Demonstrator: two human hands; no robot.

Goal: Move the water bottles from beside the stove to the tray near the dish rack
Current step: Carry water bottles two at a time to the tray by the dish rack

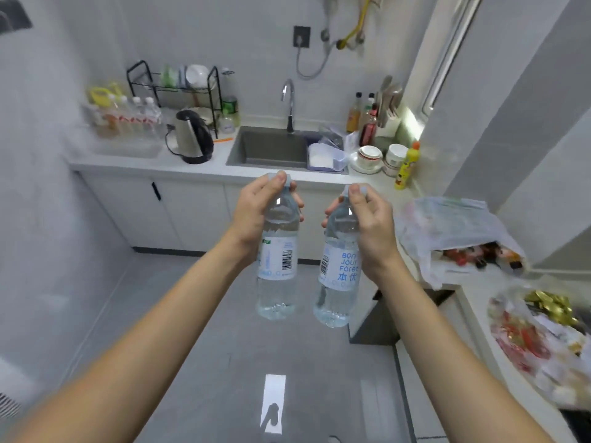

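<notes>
My left hand (256, 212) grips the neck of a clear water bottle (277, 282) with a white label, held upright over the grey floor. Beside it, my right hand (372, 222) holds a second clear water bottle (337, 292) with a blue-lettered label, also by its neck. Both bottles hang side by side, a little apart, in front of the counter. At the far left of the counter stands a clear tray (128, 148) holding several bottles with red-and-white labels (134, 118), next to the black dish rack (174, 87).
An electric kettle (193, 135) stands right of the tray, then the sink (271, 148) with a faucet (289, 103). Bowls, sauce bottles and a yellow bottle (406, 166) crowd the right corner. Plastic bags (454, 231) of goods lie on the right counter.
</notes>
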